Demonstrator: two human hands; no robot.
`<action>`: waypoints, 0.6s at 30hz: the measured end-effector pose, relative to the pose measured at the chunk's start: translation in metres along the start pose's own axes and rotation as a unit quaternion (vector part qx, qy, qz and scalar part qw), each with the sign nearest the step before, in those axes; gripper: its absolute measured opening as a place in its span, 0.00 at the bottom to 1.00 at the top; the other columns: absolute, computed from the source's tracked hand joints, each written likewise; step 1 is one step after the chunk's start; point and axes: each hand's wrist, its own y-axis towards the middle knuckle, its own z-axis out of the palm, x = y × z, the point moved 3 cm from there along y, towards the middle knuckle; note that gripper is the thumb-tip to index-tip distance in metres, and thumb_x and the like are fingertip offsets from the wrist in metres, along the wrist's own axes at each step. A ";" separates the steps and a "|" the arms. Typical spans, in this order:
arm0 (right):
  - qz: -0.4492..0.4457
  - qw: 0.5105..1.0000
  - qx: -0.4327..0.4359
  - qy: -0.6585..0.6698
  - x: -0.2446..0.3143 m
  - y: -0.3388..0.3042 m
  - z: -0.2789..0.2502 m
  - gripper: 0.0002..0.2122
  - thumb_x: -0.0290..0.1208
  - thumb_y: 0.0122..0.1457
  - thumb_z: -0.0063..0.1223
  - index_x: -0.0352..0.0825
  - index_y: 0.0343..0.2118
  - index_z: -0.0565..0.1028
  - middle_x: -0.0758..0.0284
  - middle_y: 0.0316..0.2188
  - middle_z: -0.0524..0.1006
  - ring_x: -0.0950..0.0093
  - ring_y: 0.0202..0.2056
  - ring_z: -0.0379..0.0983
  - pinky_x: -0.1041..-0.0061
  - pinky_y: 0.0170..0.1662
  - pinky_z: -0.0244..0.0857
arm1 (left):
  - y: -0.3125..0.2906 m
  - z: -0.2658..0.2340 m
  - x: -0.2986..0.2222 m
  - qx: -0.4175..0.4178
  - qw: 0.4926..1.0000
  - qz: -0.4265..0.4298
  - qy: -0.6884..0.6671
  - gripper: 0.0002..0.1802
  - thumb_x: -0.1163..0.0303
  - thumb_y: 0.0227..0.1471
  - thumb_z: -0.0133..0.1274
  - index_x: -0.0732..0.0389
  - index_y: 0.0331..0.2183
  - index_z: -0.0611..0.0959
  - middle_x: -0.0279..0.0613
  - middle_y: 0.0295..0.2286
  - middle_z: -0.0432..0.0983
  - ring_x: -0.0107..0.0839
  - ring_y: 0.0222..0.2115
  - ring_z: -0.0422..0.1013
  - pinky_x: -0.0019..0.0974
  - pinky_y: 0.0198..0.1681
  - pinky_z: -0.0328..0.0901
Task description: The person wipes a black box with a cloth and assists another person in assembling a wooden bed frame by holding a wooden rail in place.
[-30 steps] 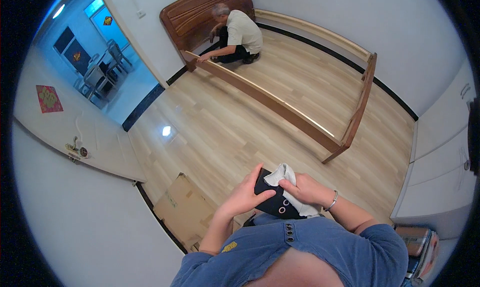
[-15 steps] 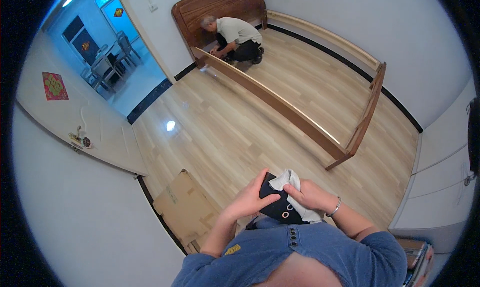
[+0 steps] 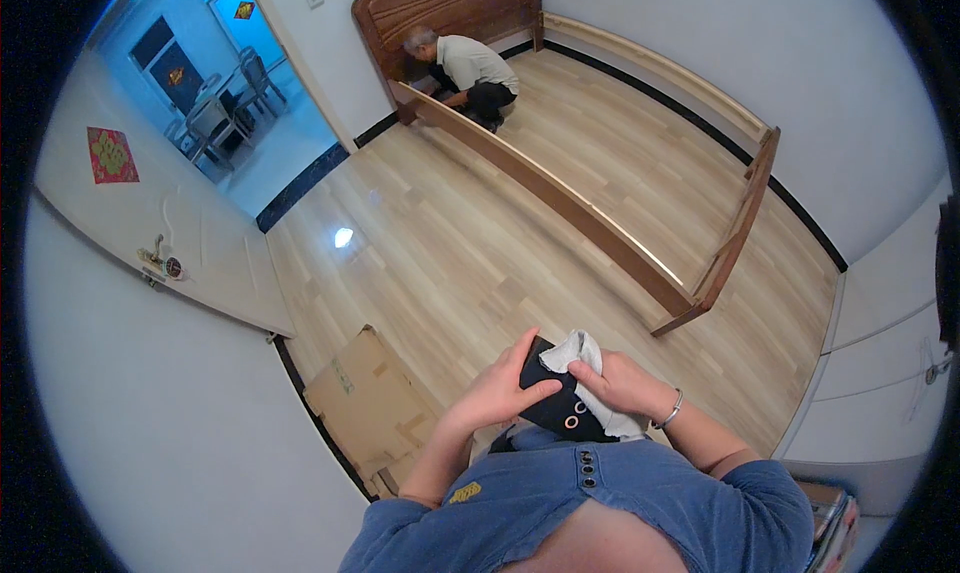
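In front of my chest, my left hand (image 3: 497,388) grips a flat black piece (image 3: 553,410) with two light metal rings near its lower edge; I cannot tell its exact kind. Its thumb lies across the black surface, with the fingers behind. My right hand (image 3: 622,383) is closed on a crumpled off-white cloth (image 3: 576,349), thumb on top. The cloth rests against the black piece and hangs down beside the rings. A bracelet circles my right wrist.
Ahead stands a wooden bed frame (image 3: 560,199) with a tall headboard (image 3: 450,11); another person (image 3: 475,68) crouches inside it by the headboard. Flattened cardboard (image 3: 370,408) lies at the left wall near the open door (image 3: 165,228). White cabinets (image 3: 880,363) line the right.
The crouching person has leaned lower and closer to the side rail, arms now more hidden behind it. My view has tilted slightly; both hands keep nearly the same hold.
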 end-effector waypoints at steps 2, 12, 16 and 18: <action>-0.015 1.000 -0.010 0.001 0.002 0.000 -0.001 0.23 0.49 0.55 0.33 0.28 0.32 0.69 0.47 0.28 0.71 0.52 0.33 0.67 0.63 0.37 0.60 | 0.000 -0.002 -0.003 0.010 1.000 -0.019 -0.005 0.43 0.53 0.40 0.53 0.64 0.51 0.52 0.61 0.41 0.61 0.51 0.43 0.60 0.41 0.45 0.57; -0.049 0.998 -0.023 -0.003 -0.002 0.004 0.003 0.19 0.44 0.56 0.35 0.30 0.32 0.68 0.49 0.25 0.71 0.52 0.30 0.67 0.65 0.34 0.61 | 0.000 -0.005 -0.004 0.012 1.000 -0.021 -0.003 0.43 0.54 0.40 0.53 0.65 0.51 0.52 0.59 0.41 0.62 0.50 0.43 0.60 0.40 0.45 0.56; -0.043 0.999 -0.010 -0.011 -0.002 0.005 0.002 0.19 0.44 0.56 0.35 0.30 0.32 0.68 0.49 0.25 0.70 0.52 0.29 0.67 0.64 0.34 0.61 | -0.001 -0.004 -0.004 0.008 1.000 -0.020 -0.007 0.42 0.54 0.40 0.53 0.64 0.51 0.53 0.59 0.40 0.62 0.50 0.43 0.61 0.40 0.45 0.57; -0.043 0.999 -0.010 -0.010 0.000 0.004 0.001 0.19 0.44 0.56 0.35 0.29 0.31 0.68 0.49 0.25 0.70 0.52 0.29 0.67 0.64 0.34 0.61 | 0.000 -0.004 -0.004 0.009 1.000 -0.023 -0.007 0.42 0.54 0.40 0.53 0.64 0.51 0.53 0.59 0.40 0.62 0.50 0.43 0.61 0.40 0.45 0.57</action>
